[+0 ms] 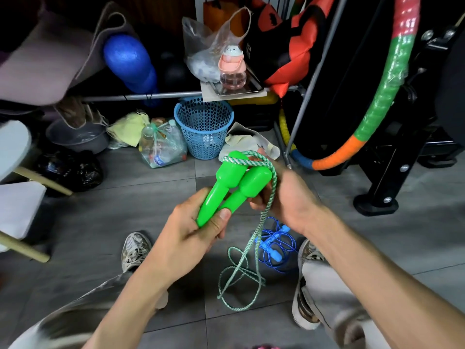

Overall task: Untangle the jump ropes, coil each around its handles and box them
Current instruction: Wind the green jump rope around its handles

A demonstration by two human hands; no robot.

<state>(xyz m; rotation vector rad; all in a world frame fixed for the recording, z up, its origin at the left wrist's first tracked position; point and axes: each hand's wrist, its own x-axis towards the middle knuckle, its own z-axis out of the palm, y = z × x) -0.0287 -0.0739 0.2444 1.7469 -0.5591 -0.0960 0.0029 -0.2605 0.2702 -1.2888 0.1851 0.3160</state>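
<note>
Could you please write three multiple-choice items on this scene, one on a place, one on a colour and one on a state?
1. Where does the blue jump rope lie?
A. In the basket
B. On the floor between the shoes
C. On the shelf

2. What colour are the handles being held?
A. Green
B. Orange
C. Pink

3. How is the green-and-white rope?
A. Fully coiled
B. Boxed
C. Looped over the handle tops, the rest trailing to the floor

Answers: 1 B, it lies on the tiles; 2 A, the left hand grips two bright green ones; 3 C, the right hand holds the rope while loose loops lie below.
</note>
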